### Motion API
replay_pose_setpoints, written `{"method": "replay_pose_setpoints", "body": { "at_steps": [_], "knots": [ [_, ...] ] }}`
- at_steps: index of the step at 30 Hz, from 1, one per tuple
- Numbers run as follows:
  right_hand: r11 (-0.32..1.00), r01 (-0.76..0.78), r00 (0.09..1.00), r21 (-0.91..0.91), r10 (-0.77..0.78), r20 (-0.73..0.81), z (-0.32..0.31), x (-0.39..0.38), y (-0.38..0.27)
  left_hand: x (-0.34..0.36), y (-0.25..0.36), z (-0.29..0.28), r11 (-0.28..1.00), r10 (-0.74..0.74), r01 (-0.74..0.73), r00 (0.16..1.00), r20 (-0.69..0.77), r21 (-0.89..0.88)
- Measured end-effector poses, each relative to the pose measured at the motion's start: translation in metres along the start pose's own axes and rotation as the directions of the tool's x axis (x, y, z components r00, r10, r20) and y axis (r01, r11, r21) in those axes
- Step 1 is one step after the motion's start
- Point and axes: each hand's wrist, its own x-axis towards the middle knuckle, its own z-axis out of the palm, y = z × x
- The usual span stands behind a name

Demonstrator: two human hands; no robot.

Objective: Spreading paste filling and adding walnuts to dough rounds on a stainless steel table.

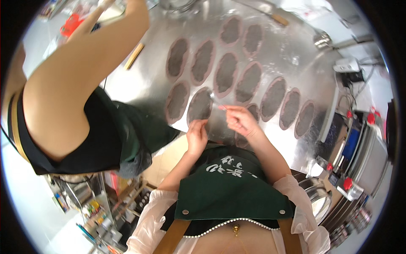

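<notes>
Pink-rimmed, grey-topped dough oval [199,106]: I log it just beyond my nearer, loosely curled left hand [197,136], long axis pointing away; right hand [239,120] grips a slim tool [217,101].

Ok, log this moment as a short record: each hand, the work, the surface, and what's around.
left hand: at the near edge of a flat, pink-rimmed oval piece with grey topping
right hand: holding a thin, blurred tool, tip by that piece's right edge; contact unclear
other pieces: similar ovals, beyond and rightward
surface: shiny metal table
nearby: pale wooden strip
co-worker: bare arm at left
</notes>
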Motion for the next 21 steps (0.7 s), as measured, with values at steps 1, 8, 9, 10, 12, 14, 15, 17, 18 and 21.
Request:
{"method": "replay_pose_setpoints", "body": {
  "at_steps": [1,8,9,10,12,14,15,17,18,21],
  "knots": [
    [0.989,0.011,1.0,-0.145,-0.01,0.01,0.002,-0.001,0.001,0.0,-0.001,0.003,1.0,0.004,-0.004,1.0,-0.003,0.005],
    [0.527,0.157,0.781,-0.835,-0.584,-0.222,-0.049,-0.009,-0.005,-0.006,-0.005,0.009,1.0,0.003,-0.006,0.994,0.107,0.03],
    [0.468,0.155,0.705,-0.87,-0.669,-0.235,-0.067,-0.019,-0.016,-0.008,-0.006,0.012,0.999,0.014,-0.02,0.993,0.118,0.046],
    [0.406,0.151,0.63,-0.901,-0.742,-0.229,-0.082,-0.029,-0.031,-0.01,-0.005,0.012,0.998,0.022,-0.029,0.99,0.136,0.057],
    [0.198,-0.09,0.45,-0.976,-0.866,-0.217,-0.116,-0.061,-0.067,-0.012,-0.002,0.017,0.997,0.034,-0.045,0.986,0.162,0.06],
    [0.189,-0.197,0.293,-0.962,-0.925,-0.242,-0.149,-0.092,-0.103,-0.018,0.007,0.02,0.997,0.019,-0.033,0.985,0.172,0.077],
    [0.355,-0.166,0.222,-0.92,-0.896,-0.385,-0.177,-0.108,-0.119,-0.021,0.007,0.026,0.995,0.03,-0.047,0.981,0.19,0.088],
    [0.516,-0.071,0.163,-0.854,-0.838,-0.52,-0.217,-0.128,-0.158,-0.033,0.002,0.033,0.995,0.005,-0.023,0.984,0.179,0.099],
    [0.602,0.117,0.16,-0.79,-0.796,-0.583,-0.234,-0.136,-0.176,-0.041,0.0,0.037,0.994,-0.016,-0.003,0.985,0.171,0.105],
    [0.697,0.292,0.279,-0.655,-0.718,-0.638,-0.249,-0.124,-0.237,-0.07,0.003,0.038,0.974,-0.117,0.081,0.98,0.162,0.212]
  ]
}}
